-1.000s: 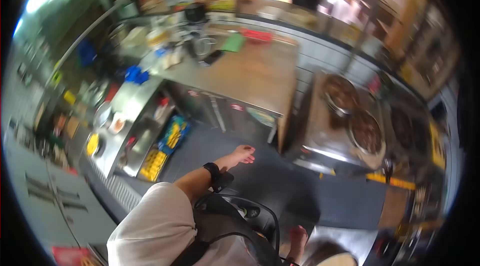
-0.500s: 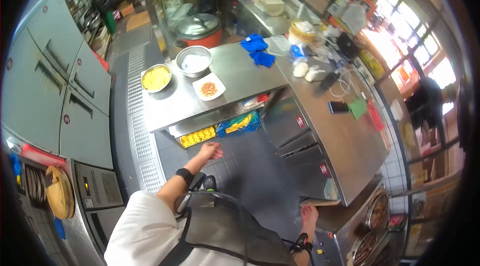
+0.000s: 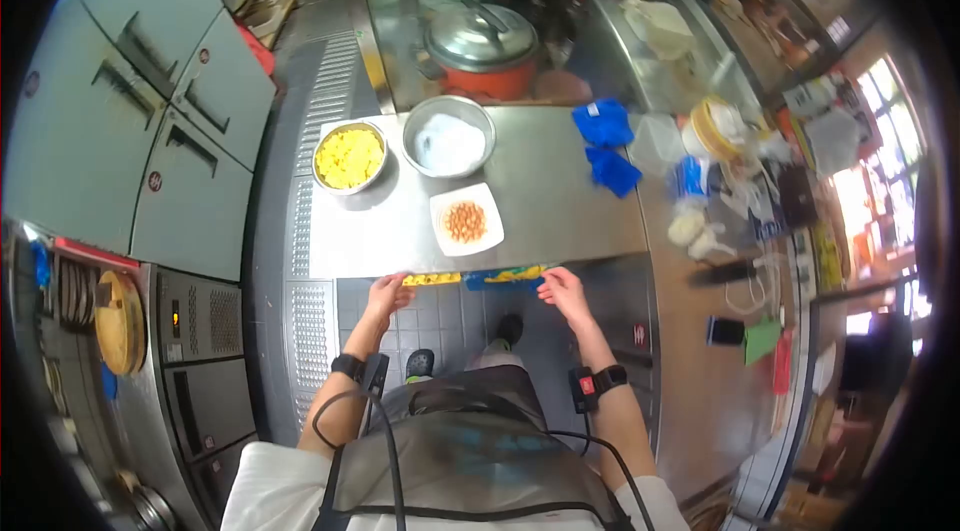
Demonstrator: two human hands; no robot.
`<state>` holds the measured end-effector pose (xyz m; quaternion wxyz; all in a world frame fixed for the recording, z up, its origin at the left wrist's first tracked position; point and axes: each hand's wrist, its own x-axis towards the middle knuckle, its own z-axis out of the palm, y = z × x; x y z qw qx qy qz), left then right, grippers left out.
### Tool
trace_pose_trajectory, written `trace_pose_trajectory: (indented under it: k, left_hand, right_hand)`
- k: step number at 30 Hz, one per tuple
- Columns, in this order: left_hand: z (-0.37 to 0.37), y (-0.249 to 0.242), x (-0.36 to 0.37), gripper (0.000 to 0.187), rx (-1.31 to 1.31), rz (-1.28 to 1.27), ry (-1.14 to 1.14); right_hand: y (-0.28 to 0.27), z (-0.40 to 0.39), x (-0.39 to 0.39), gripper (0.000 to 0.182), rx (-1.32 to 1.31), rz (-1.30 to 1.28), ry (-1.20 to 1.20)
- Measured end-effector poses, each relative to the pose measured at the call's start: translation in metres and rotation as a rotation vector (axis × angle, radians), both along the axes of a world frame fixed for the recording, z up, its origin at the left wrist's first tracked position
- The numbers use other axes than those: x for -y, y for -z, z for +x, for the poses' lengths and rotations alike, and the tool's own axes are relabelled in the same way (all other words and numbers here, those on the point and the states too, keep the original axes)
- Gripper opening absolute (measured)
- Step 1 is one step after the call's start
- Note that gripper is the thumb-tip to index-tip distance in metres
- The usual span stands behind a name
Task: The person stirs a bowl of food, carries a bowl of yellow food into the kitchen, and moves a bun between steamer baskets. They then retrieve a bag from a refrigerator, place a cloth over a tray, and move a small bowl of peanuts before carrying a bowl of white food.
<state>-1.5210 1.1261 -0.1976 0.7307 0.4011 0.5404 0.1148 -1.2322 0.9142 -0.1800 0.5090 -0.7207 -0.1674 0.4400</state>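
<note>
Near the front edge of the steel table (image 3: 560,221), my left hand (image 3: 388,295) hangs with loosely curled fingers; no object shows in it. My right hand (image 3: 565,293) is near the same edge, further right, its fingers bent and partly apart, holding nothing visible. On the table stand a metal bowl of yellow pieces (image 3: 349,157), a larger metal bowl (image 3: 448,137) with whitish contents, and a square white plate (image 3: 445,240) with reddish-brown nuts or beans. Blue cloths (image 3: 606,138) lie at the table's right.
A lidded red pot (image 3: 482,81) stands behind the table. Grey-green cabinets (image 3: 90,161) line the left. The right counter (image 3: 700,361) bears a phone (image 3: 725,331), a green item (image 3: 762,342), cables and bags. Yellow trays (image 3: 432,279) sit below the table.
The view has turned and moved closer to the table. My right hand has risen from the lower right to the table's front edge; my left hand is now near that edge too.
</note>
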Motion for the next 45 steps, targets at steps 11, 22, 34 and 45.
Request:
trace_pose_trajectory:
  k: [11,22,34,45]
  left_hand:
    - [0.023,-0.008,0.018,0.027,-0.075,-0.003,-0.176]
    - [0.014,-0.006,-0.033,0.023,-0.047,0.016,0.248]
    - [0.1,-0.064,0.093,0.02,0.215,1.446,1.382]
    - [0.133,-0.059,0.32,0.01,0.394,1.8,1.735]
  right_hand:
    - [0.023,0.007,-0.133,0.029,-0.086,-0.029,-0.343]
    - [0.018,-0.05,-0.074,0.023,-0.054,0.04,0.064]
    - [-0.005,-0.148,0.086,0.023,-0.034,0.069,0.525]
    - [-0.019,-0.194,0.284,0.021,0.028,0.075,0.87]
